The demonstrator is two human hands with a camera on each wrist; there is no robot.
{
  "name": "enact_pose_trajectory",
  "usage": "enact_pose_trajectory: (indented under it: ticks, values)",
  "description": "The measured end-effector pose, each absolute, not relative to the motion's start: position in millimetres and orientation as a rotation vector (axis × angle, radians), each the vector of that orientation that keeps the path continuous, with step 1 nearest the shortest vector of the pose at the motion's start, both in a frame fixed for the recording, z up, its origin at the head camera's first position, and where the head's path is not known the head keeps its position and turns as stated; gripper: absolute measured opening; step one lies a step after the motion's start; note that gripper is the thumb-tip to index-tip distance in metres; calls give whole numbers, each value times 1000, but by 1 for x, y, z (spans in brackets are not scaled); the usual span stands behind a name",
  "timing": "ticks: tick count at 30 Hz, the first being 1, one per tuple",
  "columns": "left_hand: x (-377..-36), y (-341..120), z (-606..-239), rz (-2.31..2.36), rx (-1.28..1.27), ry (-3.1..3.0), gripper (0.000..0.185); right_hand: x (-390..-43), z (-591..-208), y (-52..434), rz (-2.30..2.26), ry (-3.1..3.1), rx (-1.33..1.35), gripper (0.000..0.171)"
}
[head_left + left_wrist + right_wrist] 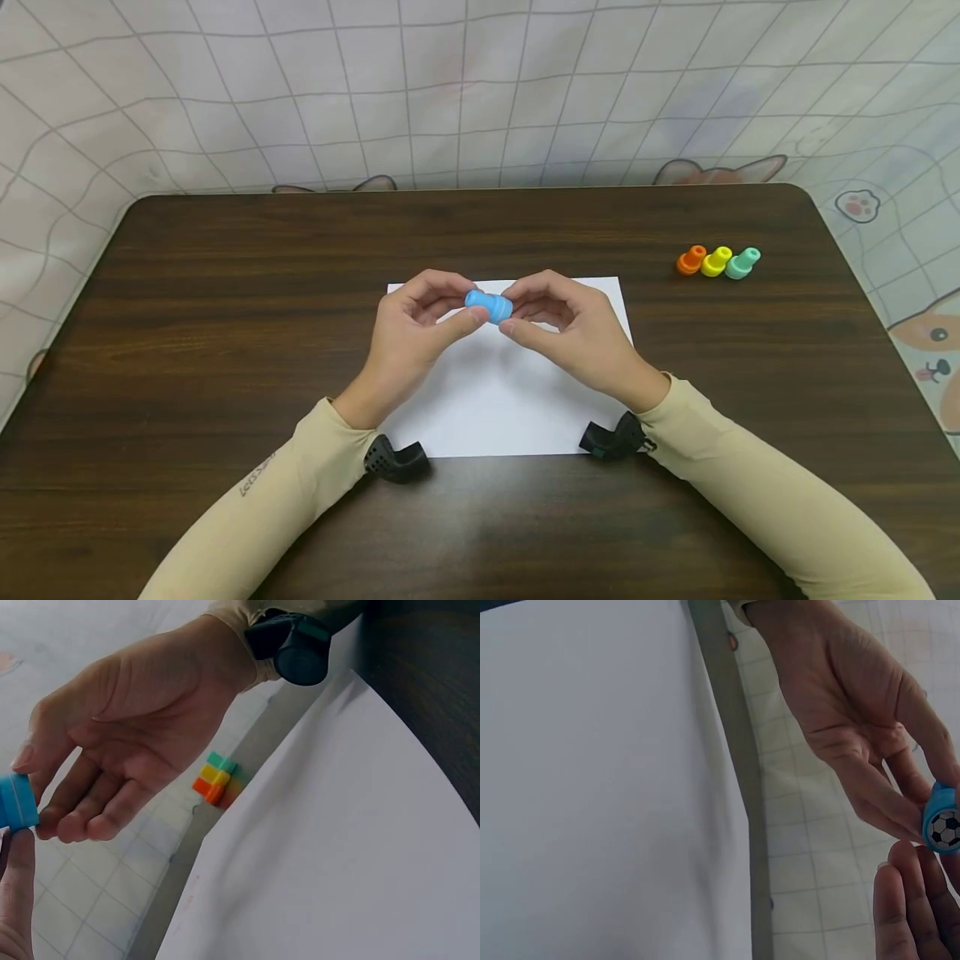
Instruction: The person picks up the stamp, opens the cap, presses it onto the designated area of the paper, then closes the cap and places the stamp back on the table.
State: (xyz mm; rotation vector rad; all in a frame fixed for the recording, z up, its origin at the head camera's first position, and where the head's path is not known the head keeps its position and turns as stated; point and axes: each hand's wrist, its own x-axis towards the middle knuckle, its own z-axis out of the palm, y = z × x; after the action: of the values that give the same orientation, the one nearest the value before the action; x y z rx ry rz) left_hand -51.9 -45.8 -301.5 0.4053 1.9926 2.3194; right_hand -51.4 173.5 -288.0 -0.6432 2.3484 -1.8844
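A small blue stamp is held lying sideways between both hands, above the white sheet of paper. My left hand pinches its narrower end between thumb and forefinger. At the wider end, the thumb and forefinger of my right hand grip the rim. A black-and-white soccer ball picture shows on the end of that wider part in the right wrist view. In the left wrist view, the stamp is partly cut off by the frame's edge.
Orange, yellow and mint green stamps stand in a row at the back right of the dark wooden table. A white gridded cloth hangs behind the table.
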Motion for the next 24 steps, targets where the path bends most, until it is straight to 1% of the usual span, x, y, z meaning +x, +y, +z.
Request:
enact_pose_trajectory:
  ticks: [14, 24]
  values:
    - [-48, -37, -309, 2422, 389, 1979, 25, -47, -290, 170, -2044, 2316, -626, 31]
    - [-46, -33, -310, 2481, 378, 1952, 28, -46, -297, 168, -2198, 2258, -832, 30]
